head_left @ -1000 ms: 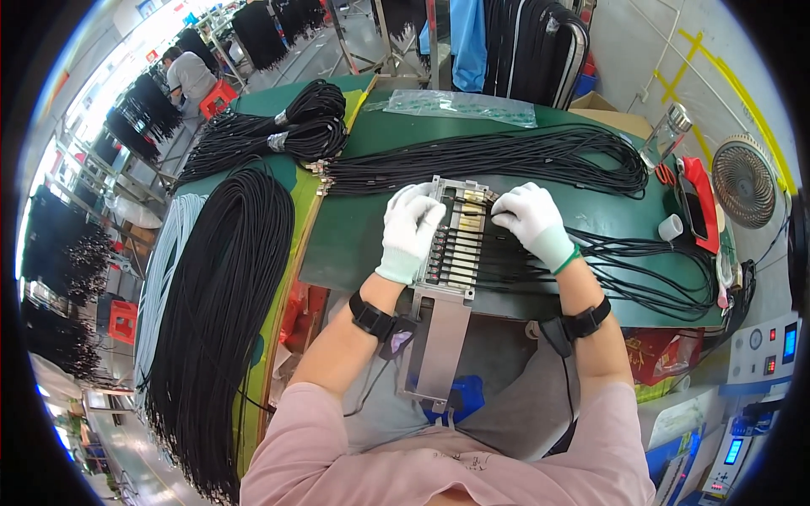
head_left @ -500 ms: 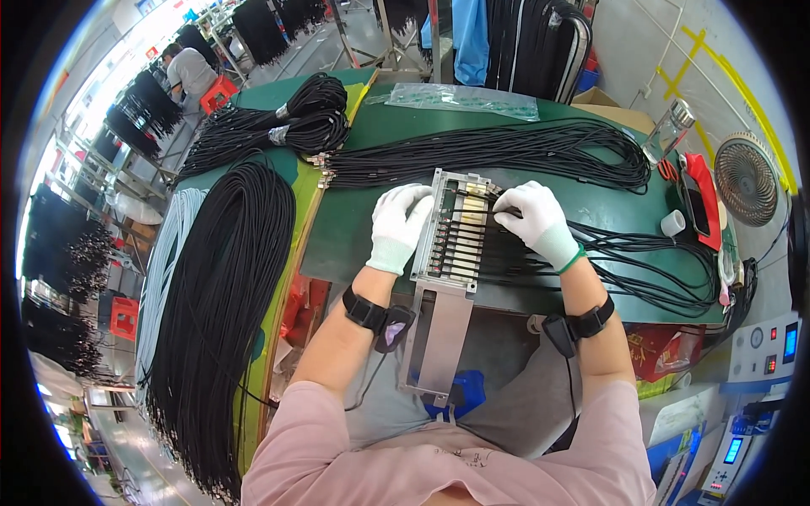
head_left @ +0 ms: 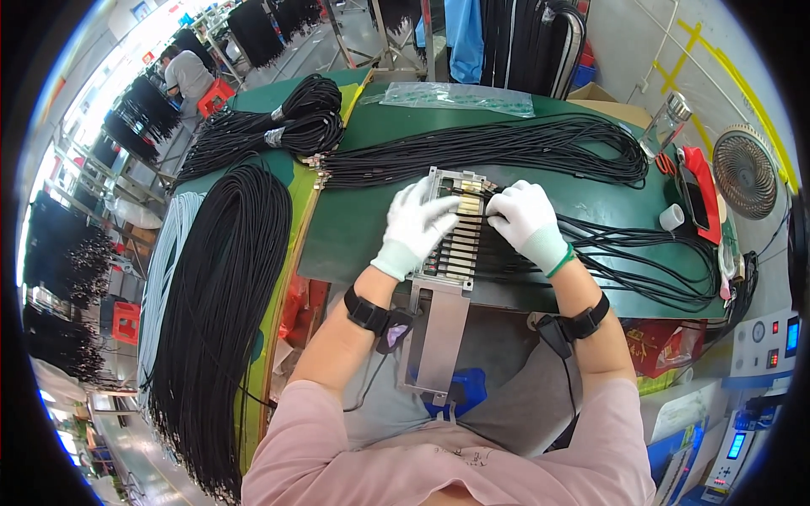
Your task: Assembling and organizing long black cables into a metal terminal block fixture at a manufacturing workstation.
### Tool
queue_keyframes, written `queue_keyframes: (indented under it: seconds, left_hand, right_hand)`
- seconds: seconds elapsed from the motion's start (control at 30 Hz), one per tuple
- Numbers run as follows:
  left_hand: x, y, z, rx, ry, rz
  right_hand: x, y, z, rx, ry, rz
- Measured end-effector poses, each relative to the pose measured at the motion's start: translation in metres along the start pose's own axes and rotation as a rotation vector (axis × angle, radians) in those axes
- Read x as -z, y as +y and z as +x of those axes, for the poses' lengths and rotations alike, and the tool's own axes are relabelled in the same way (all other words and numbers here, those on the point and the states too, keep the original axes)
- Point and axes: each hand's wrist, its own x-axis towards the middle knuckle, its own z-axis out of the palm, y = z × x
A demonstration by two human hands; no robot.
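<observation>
My left hand, in a white glove, lies over the left side of a metal fixture with its fingers apart, their tips above the upper slots. Across the fixture, black cables lie side by side in a row of slots, trailing off to the right. My right hand, also gloved, is at the fixture's right edge, thumb and fingers pinched on a black cable beside the upper slots. The cable's end near my left fingertips is partly hidden.
A long bundle of black cables lies behind the fixture on the green table. More black cables hang at the left, beside pale ones. At the right are a white roll, a glass bottle and a fan.
My left hand has moved right, from beside the fixture to over its slots, fingers spreading. My right hand has shifted slightly left and down along the row.
</observation>
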Motion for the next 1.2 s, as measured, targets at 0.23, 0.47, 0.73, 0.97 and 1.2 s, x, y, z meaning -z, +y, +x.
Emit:
queue_keyframes:
  seconds: [0.23, 0.47, 0.73, 0.97, 1.2]
  left_hand:
    - [-0.002, 0.011, 0.006, -0.149, -0.218, 0.414]
    - [-0.004, 0.011, 0.001, -0.166, -0.18, 0.321]
    - [0.007, -0.001, 0.008, 0.039, 0.083, -0.034]
    - [0.007, 0.012, 0.008, -0.183, 0.065, -0.092]
    - [0.014, -0.002, 0.011, 0.016, 0.116, -0.228]
  right_hand:
    - [-0.012, 0.011, 0.008, -0.108, 0.077, -0.09]
    - [-0.018, 0.019, 0.009, -0.182, 0.102, -0.226]
    - [0.006, 0.012, 0.011, -0.01, 0.047, 0.058]
    - [-0.012, -0.02, 0.014, 0.025, 0.093, 0.297]
    - [0.007, 0.012, 0.008, -0.115, -0.046, 0.323]
